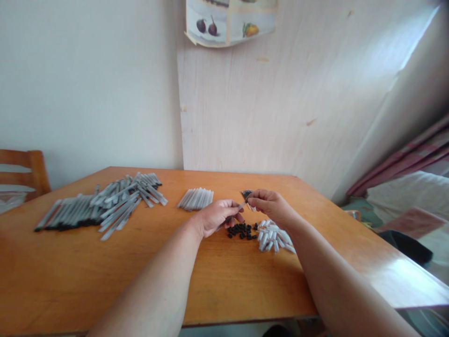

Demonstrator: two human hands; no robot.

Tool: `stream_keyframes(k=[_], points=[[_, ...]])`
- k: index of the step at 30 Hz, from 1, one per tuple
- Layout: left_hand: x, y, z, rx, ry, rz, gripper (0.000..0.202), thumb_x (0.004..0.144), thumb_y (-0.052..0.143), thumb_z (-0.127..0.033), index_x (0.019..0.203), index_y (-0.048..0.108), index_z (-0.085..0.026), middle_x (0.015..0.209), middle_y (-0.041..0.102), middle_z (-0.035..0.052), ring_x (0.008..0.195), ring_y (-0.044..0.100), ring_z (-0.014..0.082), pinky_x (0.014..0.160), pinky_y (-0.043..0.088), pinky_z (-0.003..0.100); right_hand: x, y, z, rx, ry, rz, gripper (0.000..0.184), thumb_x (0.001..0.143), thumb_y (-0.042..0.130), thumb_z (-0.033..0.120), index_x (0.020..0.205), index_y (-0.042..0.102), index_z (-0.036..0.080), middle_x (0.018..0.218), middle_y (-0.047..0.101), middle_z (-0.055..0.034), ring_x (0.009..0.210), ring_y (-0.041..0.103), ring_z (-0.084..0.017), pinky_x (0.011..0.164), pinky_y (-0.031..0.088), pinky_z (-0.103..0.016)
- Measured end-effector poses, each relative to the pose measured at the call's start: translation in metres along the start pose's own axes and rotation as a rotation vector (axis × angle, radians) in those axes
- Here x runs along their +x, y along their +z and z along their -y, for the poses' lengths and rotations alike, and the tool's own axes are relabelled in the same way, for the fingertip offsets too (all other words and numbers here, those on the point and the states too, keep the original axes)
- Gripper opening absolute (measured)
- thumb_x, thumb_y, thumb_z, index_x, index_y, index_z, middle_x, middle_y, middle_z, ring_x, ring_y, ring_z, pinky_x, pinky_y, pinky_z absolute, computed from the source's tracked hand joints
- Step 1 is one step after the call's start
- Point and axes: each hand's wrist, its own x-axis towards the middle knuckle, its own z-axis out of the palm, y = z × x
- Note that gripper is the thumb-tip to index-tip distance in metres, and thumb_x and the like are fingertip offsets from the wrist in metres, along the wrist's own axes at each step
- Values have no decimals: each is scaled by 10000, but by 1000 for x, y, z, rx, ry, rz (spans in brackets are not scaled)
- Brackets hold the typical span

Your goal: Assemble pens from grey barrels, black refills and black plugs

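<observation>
My left hand (217, 216) is closed around a thin grey pen barrel (241, 206) above the orange wooden table (140, 271). My right hand (268, 202) pinches the barrel's far tip, with something small and dark at its fingertips that I cannot make out. Just below the hands lies a heap of small black plugs (242, 230). Beside that heap, under my right wrist, sits a pile of short white caps (272, 238).
A large spread of grey pen barrels (105, 206) covers the table's left side. A small neat row of grey barrels (195, 198) lies left of my hands. A wooden chair (24, 173) stands at far left; bedding (403, 196) lies to the right.
</observation>
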Motion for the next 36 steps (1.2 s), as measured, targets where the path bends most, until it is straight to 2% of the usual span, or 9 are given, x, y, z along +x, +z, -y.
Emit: stream_keyframes(k=[17,25,29,36], points=[[-1,2,0,61,65,-36,261,772,650,-332,941,600,-139,843,679,63,585,535,81,550,337,227,1,0,-4,-19,4,-5,224,738,647,383,773,618,164,648,524,15,581,408,-99,557,313,-260],[1,2,1,37,99,-86,259,736,703,-283,932,611,-142,850,665,57,663,571,102,638,396,247,1,1,-2,-14,-5,-5,205,738,638,372,764,611,171,649,530,9,582,406,-101,540,309,-256],[1,1,1,25,115,-102,278,712,731,-284,923,616,-144,867,658,57,715,579,113,670,402,249,1,1,0,-16,-12,-18,222,740,632,392,757,611,172,654,543,0,583,407,-104,528,307,-253],[2,0,2,46,114,-98,250,723,713,-260,923,615,-147,880,651,52,700,563,106,675,401,255,-1,3,3,7,-28,-25,204,743,634,375,758,612,173,655,539,7,571,396,-98,539,308,-259]])
